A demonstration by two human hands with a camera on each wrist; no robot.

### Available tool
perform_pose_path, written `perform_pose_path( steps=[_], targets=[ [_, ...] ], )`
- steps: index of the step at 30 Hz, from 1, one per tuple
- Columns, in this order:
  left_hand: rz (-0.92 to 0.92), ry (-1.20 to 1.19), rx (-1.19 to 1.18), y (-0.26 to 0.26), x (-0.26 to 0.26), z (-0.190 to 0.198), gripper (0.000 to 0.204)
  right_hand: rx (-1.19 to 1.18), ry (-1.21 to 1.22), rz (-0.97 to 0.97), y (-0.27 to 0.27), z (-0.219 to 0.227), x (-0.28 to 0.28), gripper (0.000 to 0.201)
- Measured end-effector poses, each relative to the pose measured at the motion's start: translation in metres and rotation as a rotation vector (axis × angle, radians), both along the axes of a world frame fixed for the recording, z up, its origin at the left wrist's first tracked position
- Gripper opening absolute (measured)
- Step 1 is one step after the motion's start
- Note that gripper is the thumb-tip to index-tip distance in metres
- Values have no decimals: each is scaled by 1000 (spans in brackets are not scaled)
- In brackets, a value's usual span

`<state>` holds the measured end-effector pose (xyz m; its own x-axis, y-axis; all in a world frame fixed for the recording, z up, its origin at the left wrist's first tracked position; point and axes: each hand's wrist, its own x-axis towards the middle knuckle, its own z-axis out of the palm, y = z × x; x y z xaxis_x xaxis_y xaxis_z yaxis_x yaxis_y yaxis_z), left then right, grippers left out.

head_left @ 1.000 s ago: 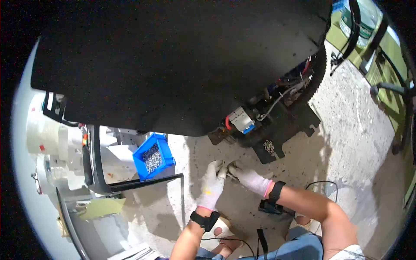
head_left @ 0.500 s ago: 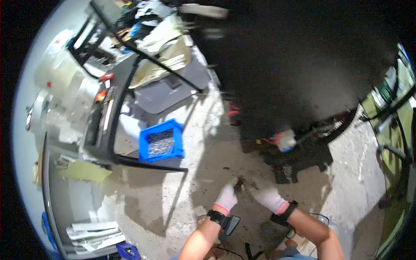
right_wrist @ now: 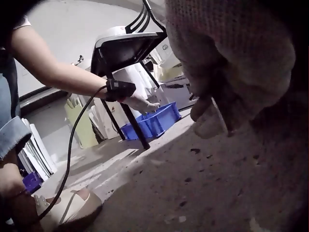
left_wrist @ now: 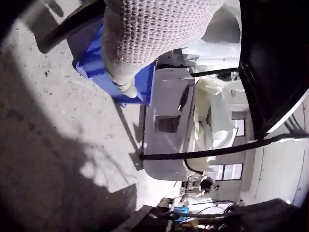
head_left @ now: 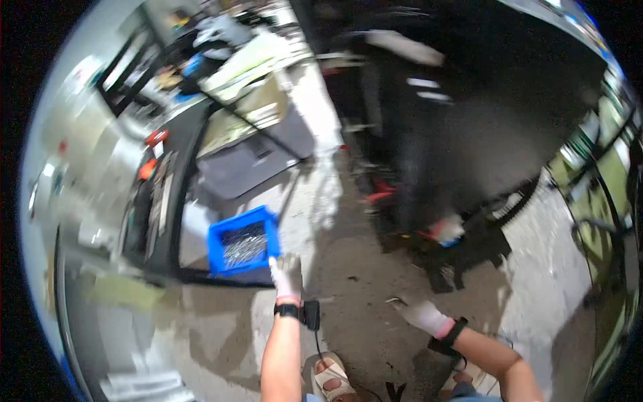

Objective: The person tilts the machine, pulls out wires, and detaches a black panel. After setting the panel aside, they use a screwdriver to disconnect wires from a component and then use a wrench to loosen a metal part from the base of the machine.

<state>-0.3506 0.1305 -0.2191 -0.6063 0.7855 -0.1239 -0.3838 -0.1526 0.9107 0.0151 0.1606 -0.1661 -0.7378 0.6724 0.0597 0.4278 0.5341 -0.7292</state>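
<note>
My gloved left hand (head_left: 287,273) is at the near right corner of a blue bin (head_left: 218,249), its fingers stretched out over the rim. Inside the bin lies a heap of small shiny metal parts (head_left: 244,246). The left wrist view has the knitted glove (left_wrist: 145,36) covering much of the bin, fingertips at its edge. Low over the floor, my gloved right hand (head_left: 422,316) pinches a thin metal piece (right_wrist: 219,115) between thumb and curled fingers. Only the edge of that piece shows; the fingers hide the rest.
A black chair (head_left: 177,201) carrying tools stands by the blue bin, its legs close to the left hand. Behind it is a grey box (head_left: 258,164). A large black machine (head_left: 495,127) fills the upper right, with a black plate (head_left: 462,258) low at its front.
The left hand has left the right hand's side and moved left to the blue bin. The right hand stays low over the floor. The head view has swung left.
</note>
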Motion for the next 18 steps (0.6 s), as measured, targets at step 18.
perform_pose_path(
  steps=[18],
  targets=[
    [-25, -8, -113, 81, 166, 52, 33, -246, -38, -373, 33, 40, 147, 33]
  ],
)
